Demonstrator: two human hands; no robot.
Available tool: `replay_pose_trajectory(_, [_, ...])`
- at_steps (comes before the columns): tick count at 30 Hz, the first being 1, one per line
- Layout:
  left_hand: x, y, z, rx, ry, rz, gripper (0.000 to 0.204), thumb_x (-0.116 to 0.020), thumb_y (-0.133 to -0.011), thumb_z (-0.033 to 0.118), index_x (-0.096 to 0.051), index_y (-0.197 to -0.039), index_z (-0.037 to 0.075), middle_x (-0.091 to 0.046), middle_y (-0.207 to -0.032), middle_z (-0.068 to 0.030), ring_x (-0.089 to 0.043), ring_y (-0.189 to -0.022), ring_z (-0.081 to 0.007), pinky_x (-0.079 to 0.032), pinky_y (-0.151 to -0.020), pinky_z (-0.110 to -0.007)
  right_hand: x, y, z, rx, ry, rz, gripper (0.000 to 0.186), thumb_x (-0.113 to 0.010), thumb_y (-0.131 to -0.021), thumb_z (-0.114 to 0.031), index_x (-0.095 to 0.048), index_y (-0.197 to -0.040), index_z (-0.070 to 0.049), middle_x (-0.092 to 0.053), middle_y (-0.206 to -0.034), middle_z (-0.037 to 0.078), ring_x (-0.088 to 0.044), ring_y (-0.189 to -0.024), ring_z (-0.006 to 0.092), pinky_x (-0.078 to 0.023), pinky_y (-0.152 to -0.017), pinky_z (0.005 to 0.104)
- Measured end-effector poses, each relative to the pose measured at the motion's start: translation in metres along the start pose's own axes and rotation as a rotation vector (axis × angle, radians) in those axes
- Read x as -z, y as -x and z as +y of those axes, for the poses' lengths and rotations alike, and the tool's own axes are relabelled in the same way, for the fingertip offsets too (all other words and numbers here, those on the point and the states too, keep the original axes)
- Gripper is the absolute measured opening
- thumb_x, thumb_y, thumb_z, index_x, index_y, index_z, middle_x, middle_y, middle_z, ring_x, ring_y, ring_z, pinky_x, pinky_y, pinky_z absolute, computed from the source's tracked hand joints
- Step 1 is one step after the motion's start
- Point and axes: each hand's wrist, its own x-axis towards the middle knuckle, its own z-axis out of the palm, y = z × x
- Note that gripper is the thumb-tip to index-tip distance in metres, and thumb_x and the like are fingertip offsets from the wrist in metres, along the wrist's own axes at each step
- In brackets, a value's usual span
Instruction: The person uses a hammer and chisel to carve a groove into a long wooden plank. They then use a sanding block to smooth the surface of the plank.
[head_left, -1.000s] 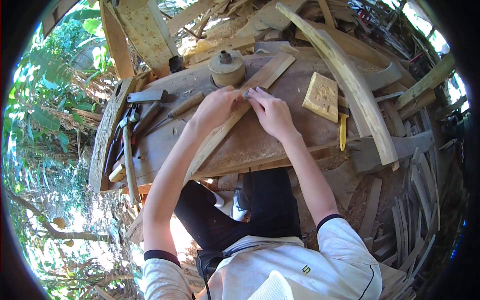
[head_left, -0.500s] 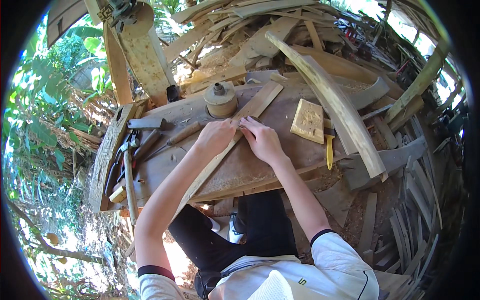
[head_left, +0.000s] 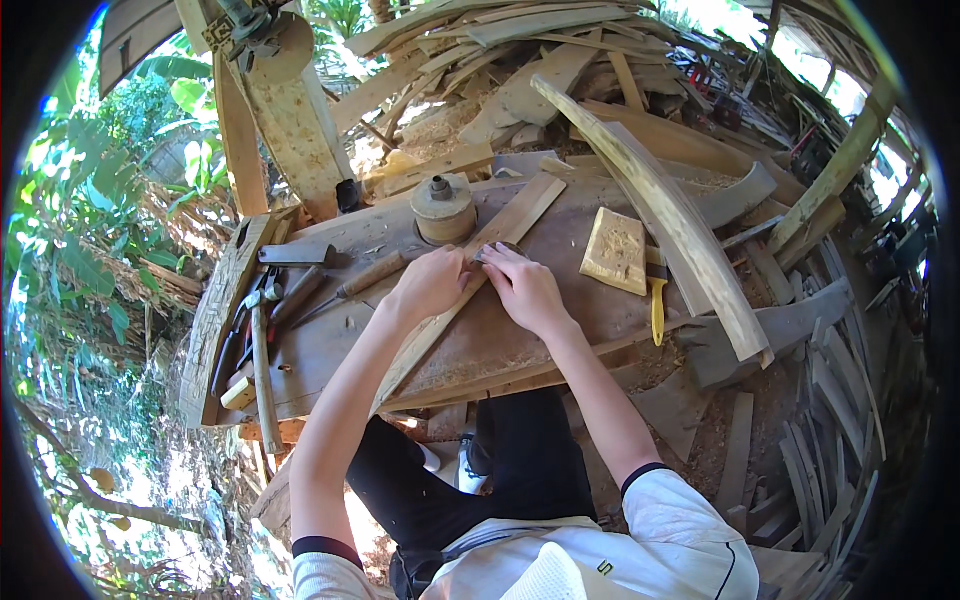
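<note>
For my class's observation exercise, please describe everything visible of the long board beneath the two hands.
The board is long, narrow and flat, brown, and looks like bare wood, paler along its nearer part. It slants across the bench, its far end up to the right, past the round block. The left hand and right hand meet over it; exact contact is unclear. The left forearm hides its near end.

Set outdoors: sunlit plants (head_left: 95,265) down left, bright glare between leaves. Centred on shaded wooden bench (head_left: 567,225). Backed by plank pile (head_left: 545,65) and thick post (head_left: 290,130). Littered at right with offcuts (head_left: 845,390) over brown ground (head_left: 692,485).
</note>
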Motion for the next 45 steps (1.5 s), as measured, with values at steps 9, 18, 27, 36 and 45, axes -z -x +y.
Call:
replay_pose_trajectory(9, [-0.005,0.007,0.005,-0.038,-0.157,-0.001,0.027,-0.056,-0.098,0.018,-0.054,-0.105,-0.008,-0.064,-0.101,-0.0274,-0.066,-0.095,-0.0441,-0.053,-0.084,-0.051,0.003,-0.002,-0.002,0.049,0.006,0.012,0.029,-0.057,-0.100,-0.019,-0.071,-0.119,-0.002,-0.068,-0.125,0.019,-0.064,-0.118,0.0331,-0.056,-0.095,0.0439])
replay_pose_trajectory(18, [0.039,0.010,0.014,0.126,0.079,-0.199,0.023,-0.057,-0.094,0.019,-0.061,-0.099,-0.003,-0.068,-0.096,-0.0235,-0.067,-0.094,-0.0408,-0.052,-0.085,-0.048,0.003,0.002,0.001,0.051,-0.032,-0.028,0.027,-0.057,-0.101,-0.020,-0.072,-0.117,-0.004,-0.069,-0.125,0.015,-0.063,-0.122,0.0312,-0.055,-0.097,0.0437])
replay_pose_trajectory(27, [0.112,0.054,0.005,0.122,-0.137,0.439,0.054,-0.065,-0.091,0.016,-0.052,-0.140,0.001,-0.061,-0.127,-0.0267,-0.062,-0.114,-0.0432,-0.053,-0.094,-0.048,0.002,0.002,0.002,0.065,-0.033,-0.015,0.028,-0.056,-0.101,-0.019,-0.072,-0.118,-0.002,-0.069,-0.125,0.016,-0.062,-0.123,0.0312,-0.054,-0.099,0.0428])
replay_pose_trajectory(36, [0.052,0.258,0.074,0.421,0.352,-0.603,0.048,-0.065,-0.097,0.043,-0.068,-0.124,0.002,-0.074,-0.084,-0.0162,-0.073,-0.080,-0.0308,-0.058,-0.076,-0.038,-0.003,0.000,-0.003,0.122,-0.020,-0.072,0.029,-0.057,-0.101,-0.018,-0.070,-0.118,0.002,-0.065,-0.130,0.020,-0.058,-0.128,0.0330,-0.051,-0.103,0.0433])
replay_pose_trajectory(45, [-0.063,0.351,0.057,0.719,1.495,0.490,0.072,-0.039,-0.102,0.065,-0.054,-0.130,0.000,-0.068,-0.111,-0.0184,-0.070,-0.090,-0.0262,-0.059,-0.076,-0.039,-0.021,0.013,-0.049,0.115,0.314,-0.162,0.030,-0.054,-0.100,-0.012,-0.067,-0.124,0.001,-0.063,-0.136,0.017,-0.057,-0.132,0.0296,-0.049,-0.108,0.0408])
